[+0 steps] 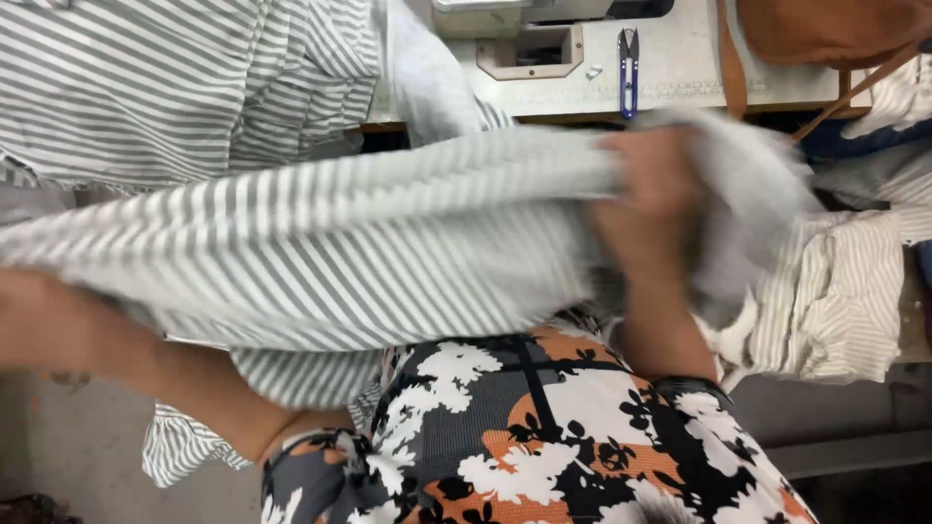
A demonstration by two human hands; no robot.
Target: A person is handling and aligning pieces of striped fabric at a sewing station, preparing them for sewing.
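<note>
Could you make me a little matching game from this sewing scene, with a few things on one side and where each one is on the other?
Things:
1. thread snips
2. striped cloth
3. right hand
4. brown bag

Places:
A. top right corner of the table
B. stretched across the middle
C. lying on the pale table, blue-handled
D. gripping the cloth's right end

Pairs: 1-C, 2-B, 3-D, 4-A
</note>
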